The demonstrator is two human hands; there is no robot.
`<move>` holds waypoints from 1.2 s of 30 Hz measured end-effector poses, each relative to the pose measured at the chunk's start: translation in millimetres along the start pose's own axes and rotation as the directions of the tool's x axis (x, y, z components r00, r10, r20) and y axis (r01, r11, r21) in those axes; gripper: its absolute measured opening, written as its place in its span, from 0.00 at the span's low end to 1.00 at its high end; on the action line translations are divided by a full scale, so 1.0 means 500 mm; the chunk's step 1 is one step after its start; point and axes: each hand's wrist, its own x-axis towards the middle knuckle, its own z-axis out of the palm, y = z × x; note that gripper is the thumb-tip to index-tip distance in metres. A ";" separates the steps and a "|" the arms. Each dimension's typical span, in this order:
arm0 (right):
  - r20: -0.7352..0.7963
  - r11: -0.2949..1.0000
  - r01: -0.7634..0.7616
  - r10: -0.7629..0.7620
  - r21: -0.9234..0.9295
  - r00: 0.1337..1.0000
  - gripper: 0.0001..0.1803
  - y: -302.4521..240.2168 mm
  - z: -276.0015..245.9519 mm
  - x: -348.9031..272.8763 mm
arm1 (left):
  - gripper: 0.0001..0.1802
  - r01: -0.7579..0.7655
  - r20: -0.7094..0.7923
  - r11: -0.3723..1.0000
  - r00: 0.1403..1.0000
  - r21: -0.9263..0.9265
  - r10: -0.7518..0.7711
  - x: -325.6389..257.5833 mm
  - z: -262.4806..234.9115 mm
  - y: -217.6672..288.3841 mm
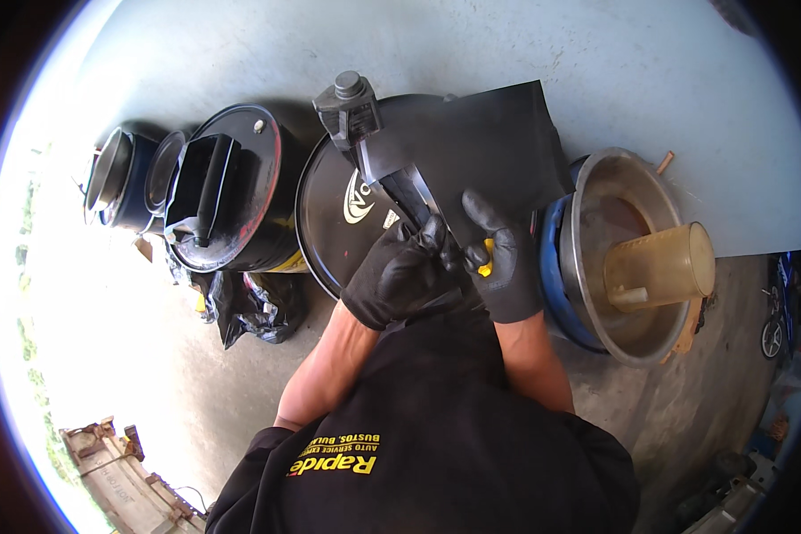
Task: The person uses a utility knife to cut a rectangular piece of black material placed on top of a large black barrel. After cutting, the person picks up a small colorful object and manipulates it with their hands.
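Observation:
My left hand (399,274), in a black glove, has its fingers pinched together at the lower end of a dark strip with a pale, shiny edge (409,191). What lies between those fingertips is hidden. Close beside it on the right, my right hand (507,267), also gloved in black, is closed round a small yellow object (486,257), with the thumb raised; its kind does not show. Beyond both hands a large flat black panel (489,133) lies over a black drum (325,214). A black oil bottle (347,107) with a ribbed cap stands at the drum's far side.
At right, a metal basin (587,205) holds a yellowish measuring jug (659,267) tipped on its side, above a blue container (561,276). More drums (258,196) stand left, one bearing a black jug (206,191). A black plastic bag (258,307) sits below. A pale wall (641,71) rises behind.

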 end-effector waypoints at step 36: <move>0.387 -0.084 0.378 -0.191 -0.922 0.902 0.16 0.291 -0.192 0.106 | 0.13 0.056 -0.240 0.337 0.810 0.940 0.535 0.113 -0.335 -0.097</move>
